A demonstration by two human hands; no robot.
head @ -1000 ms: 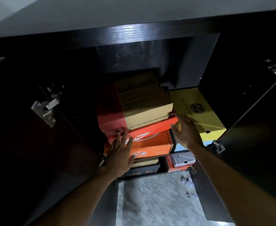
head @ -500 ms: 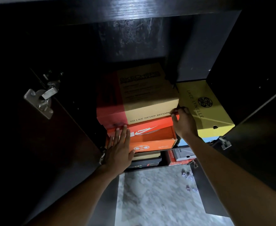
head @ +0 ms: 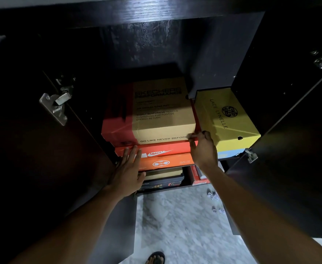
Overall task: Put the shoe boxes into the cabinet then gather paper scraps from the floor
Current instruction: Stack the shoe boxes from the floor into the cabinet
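Observation:
Inside the dark cabinet (head: 209, 54), a tan and red shoe box (head: 156, 111) lies on top of an orange shoe box (head: 162, 155). A yellow shoe box (head: 224, 119) sits to their right on a blue box (head: 224, 154). My left hand (head: 129, 172) lies flat, fingers spread, against the front of the orange box. My right hand (head: 202, 149) curls its fingers at the right front corner where the tan box meets the orange one. Two paper scraps (head: 213, 195) lie on the pale floor near the cabinet's right side.
Both cabinet doors stand open, the left door (head: 32, 159) with a metal hinge (head: 55, 105), the right door (head: 299, 159) likewise. Darker boxes (head: 162, 180) fill the lower shelf. A sandalled foot (head: 156, 259) stands on the marble floor (head: 175, 225).
The stacked tan and orange boxes have slid deeper into the cabinet. My right hand moved from the yellow box's side to the tan box's front corner; my left hand stayed flat on the orange box.

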